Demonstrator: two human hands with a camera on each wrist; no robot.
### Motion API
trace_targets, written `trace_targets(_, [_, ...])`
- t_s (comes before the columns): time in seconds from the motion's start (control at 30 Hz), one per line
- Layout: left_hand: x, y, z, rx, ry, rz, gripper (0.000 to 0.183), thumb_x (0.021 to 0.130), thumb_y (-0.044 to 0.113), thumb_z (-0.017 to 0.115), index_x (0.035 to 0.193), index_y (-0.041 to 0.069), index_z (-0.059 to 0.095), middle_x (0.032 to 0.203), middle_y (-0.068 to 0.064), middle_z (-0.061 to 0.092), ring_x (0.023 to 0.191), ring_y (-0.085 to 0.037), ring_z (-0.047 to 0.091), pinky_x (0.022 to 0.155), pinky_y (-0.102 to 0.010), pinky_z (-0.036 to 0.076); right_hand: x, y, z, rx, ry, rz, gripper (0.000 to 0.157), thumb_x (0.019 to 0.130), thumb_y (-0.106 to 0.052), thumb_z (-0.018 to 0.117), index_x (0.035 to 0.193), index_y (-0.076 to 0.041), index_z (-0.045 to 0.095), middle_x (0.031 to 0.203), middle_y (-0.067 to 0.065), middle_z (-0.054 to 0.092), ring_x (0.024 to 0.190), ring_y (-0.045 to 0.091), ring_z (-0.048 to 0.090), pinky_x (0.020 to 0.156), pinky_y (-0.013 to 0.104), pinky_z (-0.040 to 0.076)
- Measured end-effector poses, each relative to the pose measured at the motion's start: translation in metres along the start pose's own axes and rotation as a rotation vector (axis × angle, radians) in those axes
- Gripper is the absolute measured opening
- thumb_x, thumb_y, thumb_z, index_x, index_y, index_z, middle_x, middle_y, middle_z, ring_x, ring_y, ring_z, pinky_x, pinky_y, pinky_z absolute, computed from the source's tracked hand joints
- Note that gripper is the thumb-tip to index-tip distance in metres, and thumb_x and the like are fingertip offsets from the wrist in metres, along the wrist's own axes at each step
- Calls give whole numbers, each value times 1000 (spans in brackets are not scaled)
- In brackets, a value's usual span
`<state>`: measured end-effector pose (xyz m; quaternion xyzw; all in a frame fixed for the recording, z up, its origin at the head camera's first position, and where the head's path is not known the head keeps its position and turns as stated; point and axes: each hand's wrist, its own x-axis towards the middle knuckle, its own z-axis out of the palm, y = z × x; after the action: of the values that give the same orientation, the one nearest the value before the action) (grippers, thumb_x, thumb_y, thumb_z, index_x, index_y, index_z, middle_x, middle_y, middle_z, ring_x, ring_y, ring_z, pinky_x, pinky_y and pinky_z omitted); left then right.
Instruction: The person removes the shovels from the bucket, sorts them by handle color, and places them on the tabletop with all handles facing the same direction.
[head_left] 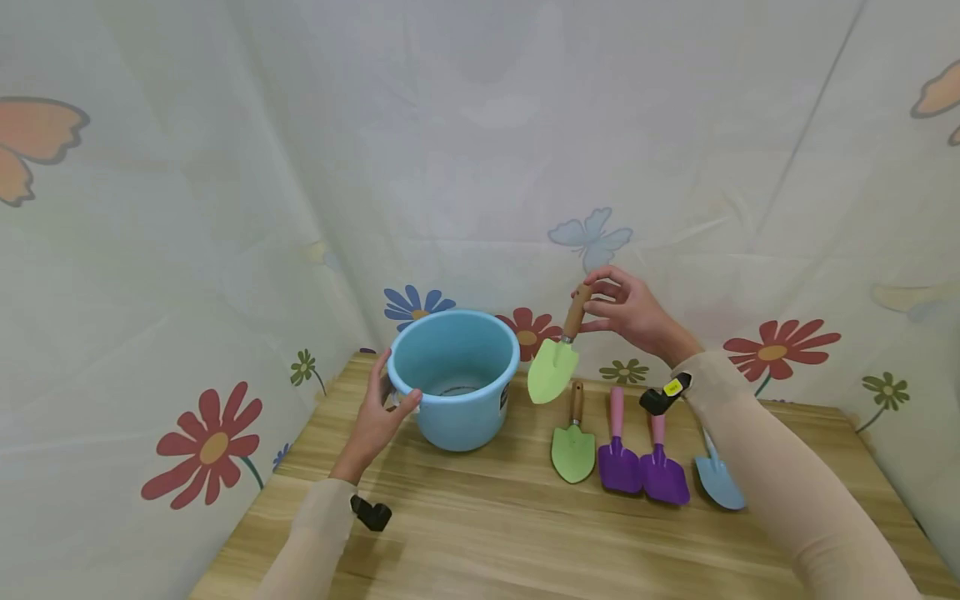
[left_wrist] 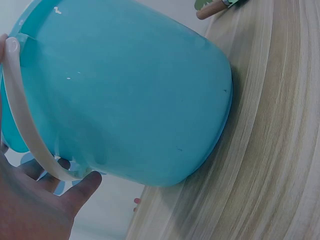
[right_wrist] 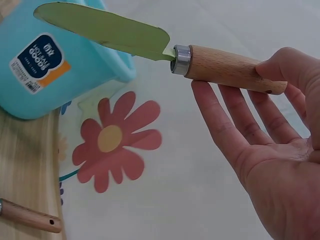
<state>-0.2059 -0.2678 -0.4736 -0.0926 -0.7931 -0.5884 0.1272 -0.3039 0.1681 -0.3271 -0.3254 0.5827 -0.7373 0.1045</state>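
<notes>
A light blue bucket [head_left: 453,421] stands upright on the table, its white handle [left_wrist: 27,117] hanging down the side. My left hand [head_left: 381,422] grips the bucket's left rim, thumb at the front and fingers at the side. My right hand [head_left: 628,310] pinches the wooden handle [right_wrist: 225,68] of a light green trowel [head_left: 553,371] between thumb and fingers. Its blade points down, raised above the table just right of the bucket. Under it lies a second green trowel [head_left: 573,454], also wooden-handled.
Two purple shovels [head_left: 620,467] with pink handles lie right of the green trowel. Farther right, a light blue trowel [head_left: 720,482] is partly hidden by the right sleeve. A flower-printed curtain [head_left: 480,167] hangs behind the wooden table [head_left: 480,533].
</notes>
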Motion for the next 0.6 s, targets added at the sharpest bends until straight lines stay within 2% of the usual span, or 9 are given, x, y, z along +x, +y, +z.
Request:
trace_targets(0.37, [-1,1,1,1,4,-8,90,97,34,71,163,41,11,166,-16,28,150,-38,30,107,-70,35,-12,46,-6,28,36,80,26,100,10,57,123,-1,51,124,20,57,108,29,64,88,61,55])
trace_targets(0.47, [-1,5,0,-8,-8,-14,91,98,33,71,165,35,9,166,-18,26,151,-39,28,107,-69,36,-15,56,-5,6,63,124,27,100,9,58,124,-2,51,129,21,54,108,28,63,89,62,54])
trace_targets(0.6, [-1,6,-1,-10,-8,-18,92,97,33,71,165,33,9,166,-17,26,151,-39,28,108,-69,35,-18,72,-4,-28,86,171,28,100,8,59,124,-3,50,132,23,51,106,26,64,92,65,51])
